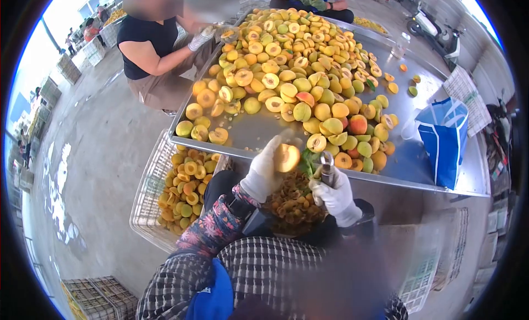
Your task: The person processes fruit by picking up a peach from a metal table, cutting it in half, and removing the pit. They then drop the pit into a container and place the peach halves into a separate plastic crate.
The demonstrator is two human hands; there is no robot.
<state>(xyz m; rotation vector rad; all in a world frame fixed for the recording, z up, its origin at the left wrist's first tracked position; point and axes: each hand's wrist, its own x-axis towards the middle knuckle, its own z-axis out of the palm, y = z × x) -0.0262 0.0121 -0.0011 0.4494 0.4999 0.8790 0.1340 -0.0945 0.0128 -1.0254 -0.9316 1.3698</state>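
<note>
My left hand [261,175], in a white glove, grips a halved yellow peach [287,158] whose cut face is turned toward the right. My right hand [338,197], gloved too, is closed around a metal pitting tool [327,168] with a rounded, loop-like tip pointing up. Both hands are just off the near edge of a metal table [253,152]. Heaped across that table are many whole and halved peaches [300,83]. Between and below my hands lies a pile of brownish pits and scraps [295,207] with some green leaves.
A white crate [144,210] of peach halves stands at my left. On the table's right side sit a blue bag [441,141] and a clear jar [400,45]. One person [151,50] works across to the left, another [314,0] at the far end. Stacked crates [102,298] are at lower left.
</note>
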